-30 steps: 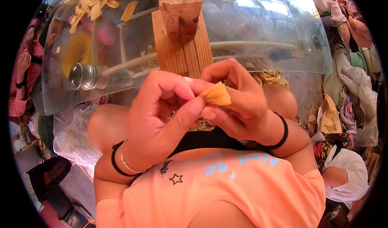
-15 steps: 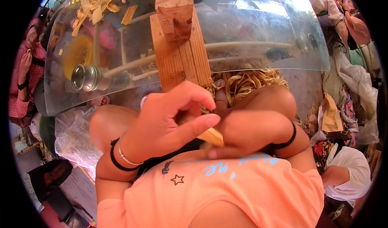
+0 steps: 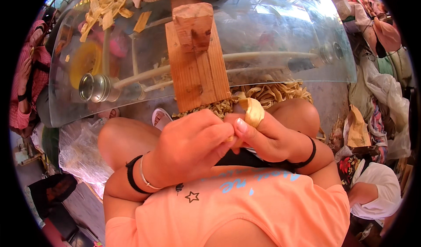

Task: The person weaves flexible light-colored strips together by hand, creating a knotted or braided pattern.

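A pale yellow, flat, flexible strip (image 3: 254, 112) loops over the index-finger side of my right hand (image 3: 269, 135). What the strip is made of cannot be told for sure. The right thumb presses toward the fingertips, and the hand is closed on the strip. My left hand (image 3: 186, 137) is closed too, its fingertips meeting the right ones above my lap. A small yellow bit of the strip shows between the left fingers. The rest of it is hidden by both hands.
Just ahead, a wooden board with an upright block (image 3: 197, 80) juts over the edge of a glass tabletop (image 3: 272, 36). Similar yellow strips (image 3: 280, 91) lie heaped below it, and more (image 3: 105, 10) rest at the far left. Clear plastic sheeting (image 3: 83, 150) lies at left.
My left hand, raised with fingers apart, has come down and closed against the right. The right hand has turned, and the strip now loops over it.
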{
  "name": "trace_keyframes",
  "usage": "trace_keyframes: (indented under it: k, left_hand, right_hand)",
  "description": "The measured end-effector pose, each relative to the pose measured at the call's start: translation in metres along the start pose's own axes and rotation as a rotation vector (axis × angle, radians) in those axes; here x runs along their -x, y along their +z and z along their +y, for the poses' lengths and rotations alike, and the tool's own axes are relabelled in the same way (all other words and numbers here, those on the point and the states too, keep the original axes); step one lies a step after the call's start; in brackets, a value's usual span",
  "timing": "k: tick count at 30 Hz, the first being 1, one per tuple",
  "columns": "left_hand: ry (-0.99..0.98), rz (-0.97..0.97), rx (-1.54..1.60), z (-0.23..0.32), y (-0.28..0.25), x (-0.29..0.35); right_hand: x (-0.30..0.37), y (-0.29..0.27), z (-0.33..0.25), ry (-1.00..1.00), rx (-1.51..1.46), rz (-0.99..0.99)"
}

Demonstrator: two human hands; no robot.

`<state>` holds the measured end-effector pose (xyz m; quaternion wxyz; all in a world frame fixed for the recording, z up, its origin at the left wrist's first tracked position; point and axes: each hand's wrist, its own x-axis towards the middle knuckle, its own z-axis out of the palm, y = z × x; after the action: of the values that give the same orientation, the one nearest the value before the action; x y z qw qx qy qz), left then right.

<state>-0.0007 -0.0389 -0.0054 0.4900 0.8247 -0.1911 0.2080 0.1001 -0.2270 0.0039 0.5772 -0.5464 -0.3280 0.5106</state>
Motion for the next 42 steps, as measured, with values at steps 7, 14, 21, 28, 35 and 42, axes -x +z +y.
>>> trace_keyframes:
  k: [7, 14, 21, 28, 35, 42]
  left_hand:
    - [0.22, -0.055, 0.062, 0.002, -0.013, 0.001]
    - [0.024, 0.004, 0.259, -0.015, -0.003, -0.001]
    - [-0.194, 0.068, 0.592, -0.013, -0.007, 0.007]
    - [-0.024, 0.189, 0.055, -0.009, 0.001, 0.004]
    - [-0.002, 0.182, -0.059, -0.001, -0.003, 0.002]
    - [-0.078, 0.131, -0.06, -0.002, -0.001, 0.006]
  right_hand:
    - [0.003, 0.0, 0.007, -0.337, -0.003, 0.12]
    - [0.0, -0.004, 0.003, -0.347, -0.153, -0.013]
    - [-0.006, -0.005, -0.002, -0.466, 0.169, 0.06]
    - [-0.016, 0.014, 0.021, -0.775, 0.807, 0.469]
    - [-0.019, 0.019, 0.01, -0.722, 0.83, 0.504]
    - [-0.022, 0.011, 0.015, -0.665, 1.082, 0.498]
